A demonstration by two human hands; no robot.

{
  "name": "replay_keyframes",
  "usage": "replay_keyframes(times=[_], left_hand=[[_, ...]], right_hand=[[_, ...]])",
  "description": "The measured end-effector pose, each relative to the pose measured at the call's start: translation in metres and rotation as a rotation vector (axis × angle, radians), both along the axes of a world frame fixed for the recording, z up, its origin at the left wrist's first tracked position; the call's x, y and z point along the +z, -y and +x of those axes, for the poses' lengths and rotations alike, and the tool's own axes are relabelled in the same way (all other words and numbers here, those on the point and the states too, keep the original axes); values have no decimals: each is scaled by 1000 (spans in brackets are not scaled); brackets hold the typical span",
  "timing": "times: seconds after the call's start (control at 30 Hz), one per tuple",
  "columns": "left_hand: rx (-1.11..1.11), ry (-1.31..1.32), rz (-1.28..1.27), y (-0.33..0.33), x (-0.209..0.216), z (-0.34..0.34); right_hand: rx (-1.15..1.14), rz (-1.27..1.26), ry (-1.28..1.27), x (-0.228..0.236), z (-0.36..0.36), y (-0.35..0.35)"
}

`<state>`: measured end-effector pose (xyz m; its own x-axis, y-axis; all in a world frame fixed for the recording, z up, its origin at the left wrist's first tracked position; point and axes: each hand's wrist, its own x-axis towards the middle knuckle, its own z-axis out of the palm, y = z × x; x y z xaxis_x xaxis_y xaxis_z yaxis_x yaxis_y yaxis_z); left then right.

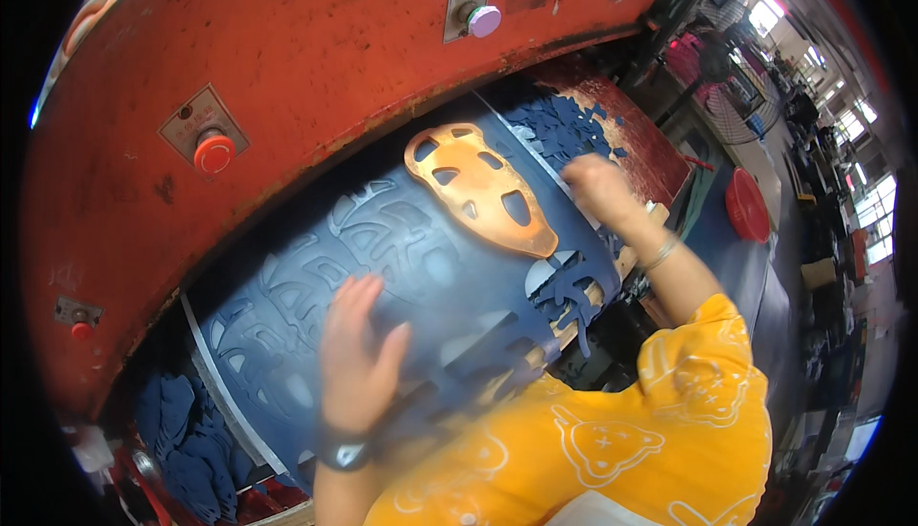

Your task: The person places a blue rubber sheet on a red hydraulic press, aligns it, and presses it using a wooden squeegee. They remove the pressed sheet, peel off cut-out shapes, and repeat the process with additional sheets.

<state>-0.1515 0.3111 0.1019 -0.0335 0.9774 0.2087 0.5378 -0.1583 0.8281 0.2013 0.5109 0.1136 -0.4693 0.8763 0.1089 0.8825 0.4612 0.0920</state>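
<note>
My left hand (359,359) is spread and slightly blurred, thumb apart from the fingers, over the dark blue sheet (440,273) on the press bed. Nothing shows in its grasp. Curved cut outlines mark the sheet around and beyond it. A copper-gold cutting die (478,186), a long rounded shape with several openings, lies on the far right part of the sheet. To the right of the die, my right hand (601,191) is closed near the sheet's right edge. What its fingers hold, if anything, is hidden.
A red press beam (316,67) with push buttons (215,151) runs across the far side. Blue scraps (564,129) lie at the far right, and more blue pieces (186,449) at the lower left. A red basket (747,206) and a fan (732,86) stand to the right.
</note>
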Motion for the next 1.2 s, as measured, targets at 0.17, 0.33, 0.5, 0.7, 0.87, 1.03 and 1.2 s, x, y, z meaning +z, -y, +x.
replay_keyframes(times=[0.17, 0.33, 0.5, 0.7, 0.87, 1.03, 1.2], left_hand=[[164, 522, -260, 65, 22, -39], [271, 164, -232, 84, -45, -20], [349, -399, 37, 55, -89, -8], [336, -467, -8, 23, -88, -28], [349, -501, -4, 1, -100, -46], [373, -485, 53, -21, -104, -62], [384, -485, 52, -37, -105, -70]], right_hand=[[-390, -79, 210, 45, 54, -9], [208, 179, -418, -30, -33, -9], [57, -31, -618, -74, -80, -19], [90, 97, -629, -86, -105, -50], [80, 188, -626, -102, -125, -73], [9, 507, -1151, -61, -141, -84], [89, 876, -1139, 28, -186, -146]])
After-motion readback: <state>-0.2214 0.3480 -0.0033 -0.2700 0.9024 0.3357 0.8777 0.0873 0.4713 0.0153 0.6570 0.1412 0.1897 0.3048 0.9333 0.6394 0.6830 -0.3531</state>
